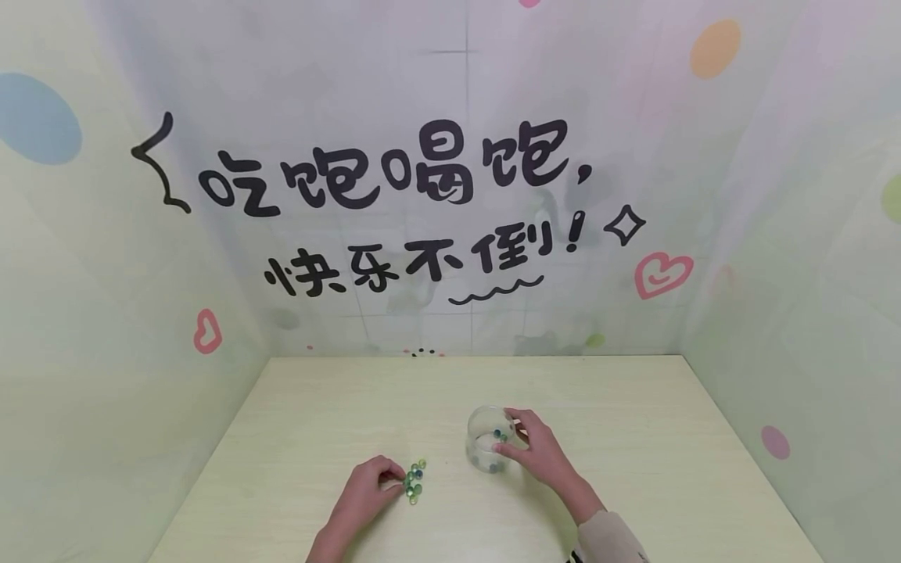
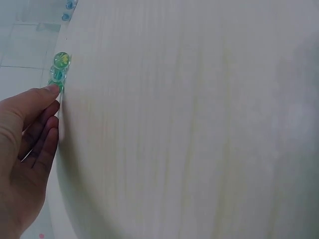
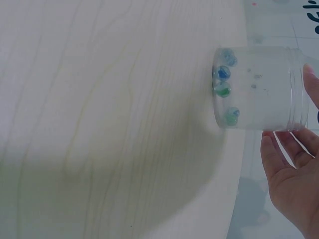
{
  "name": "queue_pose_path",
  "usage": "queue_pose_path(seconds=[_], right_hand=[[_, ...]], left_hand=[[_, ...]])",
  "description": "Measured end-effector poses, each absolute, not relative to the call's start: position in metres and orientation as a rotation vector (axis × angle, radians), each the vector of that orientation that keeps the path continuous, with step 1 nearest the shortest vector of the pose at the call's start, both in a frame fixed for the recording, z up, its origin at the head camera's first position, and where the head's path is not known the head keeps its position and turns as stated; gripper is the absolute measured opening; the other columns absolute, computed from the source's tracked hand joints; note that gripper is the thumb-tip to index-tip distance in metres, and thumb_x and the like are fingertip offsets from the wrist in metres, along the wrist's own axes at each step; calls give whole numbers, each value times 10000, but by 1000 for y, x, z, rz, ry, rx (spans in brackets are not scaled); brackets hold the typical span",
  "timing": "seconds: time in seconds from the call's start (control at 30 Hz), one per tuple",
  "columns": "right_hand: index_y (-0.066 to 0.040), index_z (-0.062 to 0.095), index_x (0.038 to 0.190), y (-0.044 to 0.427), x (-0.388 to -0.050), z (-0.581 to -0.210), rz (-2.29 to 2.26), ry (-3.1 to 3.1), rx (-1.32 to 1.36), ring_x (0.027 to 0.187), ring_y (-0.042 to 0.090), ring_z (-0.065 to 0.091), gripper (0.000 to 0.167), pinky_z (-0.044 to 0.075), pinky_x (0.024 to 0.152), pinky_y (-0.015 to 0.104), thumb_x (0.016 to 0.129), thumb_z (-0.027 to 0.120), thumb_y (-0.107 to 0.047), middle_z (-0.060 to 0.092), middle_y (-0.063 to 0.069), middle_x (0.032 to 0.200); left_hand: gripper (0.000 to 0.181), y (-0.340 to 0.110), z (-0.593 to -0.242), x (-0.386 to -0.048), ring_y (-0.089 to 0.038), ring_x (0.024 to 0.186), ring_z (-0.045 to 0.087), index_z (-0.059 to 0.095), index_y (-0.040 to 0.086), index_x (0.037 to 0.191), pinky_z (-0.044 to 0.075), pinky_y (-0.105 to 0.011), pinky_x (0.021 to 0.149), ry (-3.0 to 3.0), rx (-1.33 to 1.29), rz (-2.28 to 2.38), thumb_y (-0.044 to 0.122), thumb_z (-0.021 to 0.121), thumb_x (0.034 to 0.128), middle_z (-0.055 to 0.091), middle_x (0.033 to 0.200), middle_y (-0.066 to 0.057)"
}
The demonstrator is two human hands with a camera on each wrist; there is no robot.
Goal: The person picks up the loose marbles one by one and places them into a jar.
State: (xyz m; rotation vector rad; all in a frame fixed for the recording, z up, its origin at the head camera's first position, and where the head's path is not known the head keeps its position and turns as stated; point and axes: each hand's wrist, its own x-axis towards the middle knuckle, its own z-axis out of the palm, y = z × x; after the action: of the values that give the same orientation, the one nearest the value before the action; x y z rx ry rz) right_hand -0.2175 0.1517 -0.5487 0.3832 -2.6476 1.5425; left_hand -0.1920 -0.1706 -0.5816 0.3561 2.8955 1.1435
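Glass marbles (image 1: pixel 418 474), green, yellowish and blue, lie clustered on the table left of centre. My left hand (image 1: pixel 364 491) is at their left side, its thumb and fingertips pinching a green marble (image 2: pixel 59 85) at the edge of the group. To the right of the cluster, a clear round jar (image 3: pixel 266 89) stands upright on the table without a lid. Several blue and green marbles (image 3: pixel 223 89) rest at its bottom. My right hand (image 1: pixel 540 447) holds the jar near its threaded rim, thumb on the near side and fingers around the far side.
The pale wood-grain table (image 1: pixel 598 493) ends at a printed backdrop (image 1: pixel 436 313) behind and at both sides. The backdrop carries black lettering and coloured spots. A light sleeve (image 1: pixel 608 538) covers the right forearm.
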Motion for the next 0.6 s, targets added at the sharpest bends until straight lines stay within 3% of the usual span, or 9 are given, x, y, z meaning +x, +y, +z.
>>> queue_pose_path(seconds=[0.6], right_hand=[[37, 501, 1373, 151, -217, -548, 1543, -2647, 391, 1178, 382, 590, 640, 484, 1055, 483, 859, 784, -218, 555, 212, 1326]], left_hand=[[140, -172, -585, -194, -74, 842, 614, 710, 152, 899, 555, -220, 752, 2891, 335, 1127, 103, 799, 803, 658, 898, 53]])
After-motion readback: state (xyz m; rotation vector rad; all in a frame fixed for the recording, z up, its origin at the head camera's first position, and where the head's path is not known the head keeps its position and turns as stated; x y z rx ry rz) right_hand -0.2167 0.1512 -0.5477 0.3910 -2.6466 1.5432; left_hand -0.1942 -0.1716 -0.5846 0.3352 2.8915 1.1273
